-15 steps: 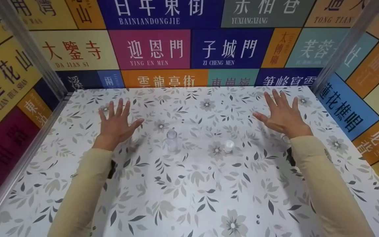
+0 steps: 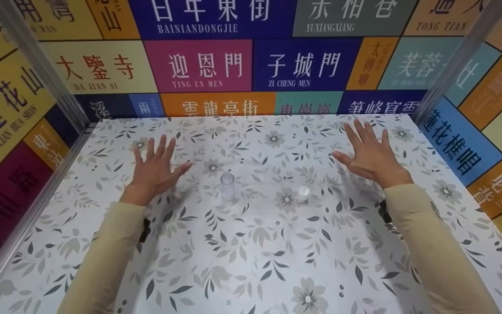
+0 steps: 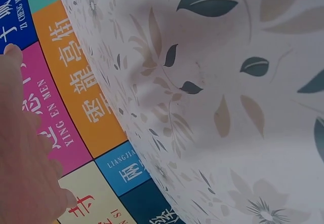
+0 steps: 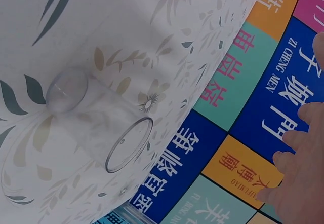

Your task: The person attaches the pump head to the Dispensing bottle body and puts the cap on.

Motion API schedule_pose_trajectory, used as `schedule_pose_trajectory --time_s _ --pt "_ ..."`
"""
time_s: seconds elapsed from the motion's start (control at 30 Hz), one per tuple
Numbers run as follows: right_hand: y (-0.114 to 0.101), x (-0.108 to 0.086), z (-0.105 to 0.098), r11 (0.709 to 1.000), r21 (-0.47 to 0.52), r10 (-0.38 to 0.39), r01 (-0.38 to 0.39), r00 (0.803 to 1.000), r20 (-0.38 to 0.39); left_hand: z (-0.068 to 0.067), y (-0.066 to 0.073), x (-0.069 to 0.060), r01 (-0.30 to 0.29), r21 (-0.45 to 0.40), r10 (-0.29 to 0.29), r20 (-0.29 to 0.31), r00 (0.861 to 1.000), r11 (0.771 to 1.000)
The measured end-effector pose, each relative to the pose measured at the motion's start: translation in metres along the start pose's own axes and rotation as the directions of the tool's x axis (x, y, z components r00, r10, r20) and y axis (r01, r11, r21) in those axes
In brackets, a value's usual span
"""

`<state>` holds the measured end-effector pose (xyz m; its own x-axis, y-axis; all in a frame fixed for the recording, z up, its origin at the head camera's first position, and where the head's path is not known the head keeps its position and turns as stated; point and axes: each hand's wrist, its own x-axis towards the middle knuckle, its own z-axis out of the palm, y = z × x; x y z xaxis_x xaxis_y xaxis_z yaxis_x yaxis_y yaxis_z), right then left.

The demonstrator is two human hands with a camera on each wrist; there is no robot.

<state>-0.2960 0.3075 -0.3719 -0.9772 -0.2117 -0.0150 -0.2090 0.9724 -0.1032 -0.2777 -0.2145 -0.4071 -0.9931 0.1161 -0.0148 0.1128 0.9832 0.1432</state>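
Note:
Both bare hands hover above the patterned table with fingers spread, holding nothing. My left hand (image 2: pixel 153 174) is to the left of a small clear bottle (image 2: pixel 228 186), apart from it. A small whitish, round, cap-like piece (image 2: pixel 303 193) lies between the bottle and my right hand (image 2: pixel 375 161). In the right wrist view, a clear plastic cup (image 4: pixel 98 117) is on the table below that hand; in the head view the hand and sleeve hide it. Part of the left hand (image 3: pixel 30 148) shows at the left edge of its wrist view, over bare tabletop.
A white tabletop (image 2: pixel 251 244) with grey leaves and flowers spreads under both arms. Behind it is a wall (image 2: pixel 203 65) of colourful lettered panels. Clear upright strips (image 2: pixel 55 74) edge the corners.
My left hand has drawn back slightly toward the near side. My right hand has shifted a little to the left. The bottle and the cap-like piece have not moved.

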Motion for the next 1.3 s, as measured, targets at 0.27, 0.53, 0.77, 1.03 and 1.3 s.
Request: schedule_pose_trajectory --time_s 0.27,0.53,0.77,1.03,1.3 --pt "-0.007 -0.004 0.003 1.000 0.007 -0.030 0.030 0.999 -0.024 0.004 0.005 -0.005 -0.033 -0.035 0.033 0.006 0.999 0.999" --pt "-0.015 -0.009 0.005 0.998 -0.031 -0.062 0.061 0.998 -0.033 0.009 0.012 -0.008 -0.095 -0.044 0.095 -0.003 0.995 0.994" --pt "-0.017 -0.015 0.013 0.995 -0.005 -0.096 0.096 0.995 -0.040 0.012 0.019 -0.012 -0.132 -0.058 0.132 -0.015 0.991 0.990" --pt "-0.020 -0.021 0.024 0.990 0.017 -0.141 0.143 0.988 -0.060 0.017 0.026 -0.018 -0.137 -0.066 0.138 0.017 0.990 0.988" --pt "-0.029 -0.026 0.029 0.980 0.017 -0.195 0.197 0.976 -0.094 0.025 0.032 -0.021 -0.168 -0.075 0.169 0.016 0.985 0.983"
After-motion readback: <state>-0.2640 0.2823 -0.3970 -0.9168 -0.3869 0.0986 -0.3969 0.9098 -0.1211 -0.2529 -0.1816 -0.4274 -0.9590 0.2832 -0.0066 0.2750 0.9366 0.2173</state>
